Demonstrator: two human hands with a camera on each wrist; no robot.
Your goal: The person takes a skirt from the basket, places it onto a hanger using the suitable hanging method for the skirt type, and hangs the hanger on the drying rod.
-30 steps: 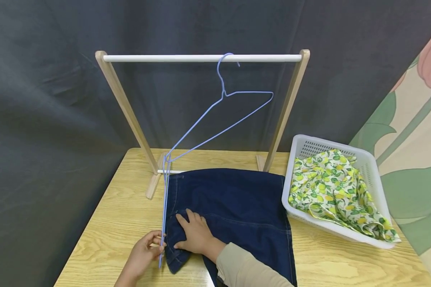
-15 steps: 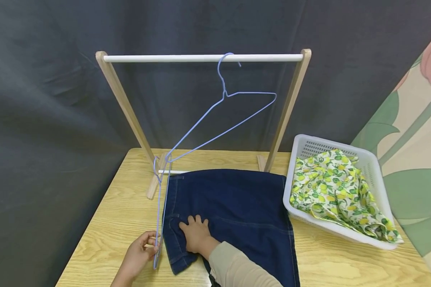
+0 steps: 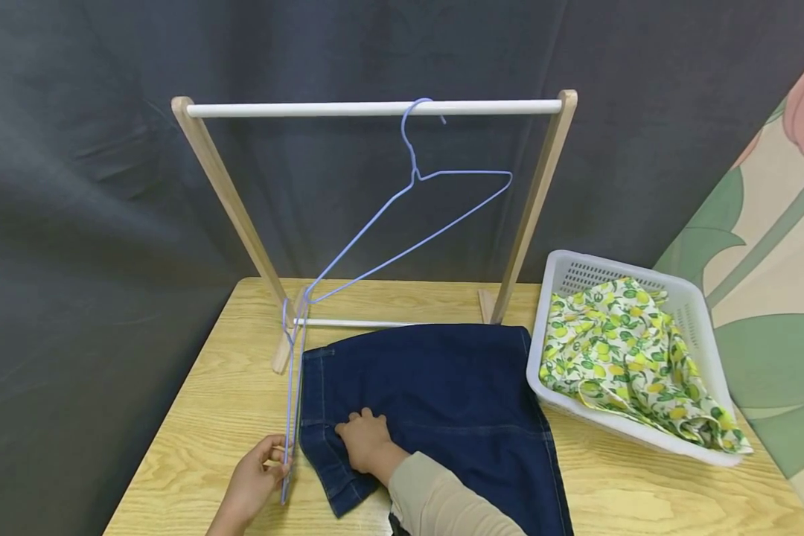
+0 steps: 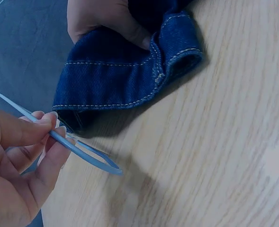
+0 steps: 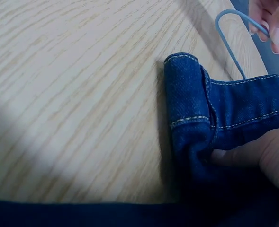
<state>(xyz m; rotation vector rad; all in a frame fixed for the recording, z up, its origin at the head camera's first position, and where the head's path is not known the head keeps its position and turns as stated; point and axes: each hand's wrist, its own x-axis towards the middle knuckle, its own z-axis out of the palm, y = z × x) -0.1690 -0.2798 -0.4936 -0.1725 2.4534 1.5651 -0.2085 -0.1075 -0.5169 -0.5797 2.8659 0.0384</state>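
A dark blue denim garment (image 3: pixel 442 380) lies on the table; white stitching edges its waistband (image 4: pixel 101 87), which faces left. My left hand (image 3: pixel 251 476) pinches a thin blue clothes hanger (image 3: pixel 288 402) near its lower end, thumb against fingertips. That hanger stands nearly edge-on to the head view, just left of the waistband. My right hand (image 3: pixel 365 443) grips the denim near the waist, its thumb (image 5: pixel 234 156) on the cloth and its other fingers partly hidden. In the left wrist view the waistband gapes a little beside the hanger's rounded end (image 4: pixel 103 165).
Behind the garment stands a wooden rack (image 3: pixel 543 193) with a white top rail (image 3: pixel 308 110). From the rail hangs a second blue hanger (image 3: pixel 375 216). To the right, a white basket (image 3: pixel 556 275) holds lemon-print cloth (image 3: pixel 616 350). A dark curtain (image 3: pixel 107 186) covers the back.
My left hand has shifted slightly left with the hanger, which has turned and parted from the denim. My right hand has bunched its fingers into the cloth, and the garment's upper waist corner has come nearer.
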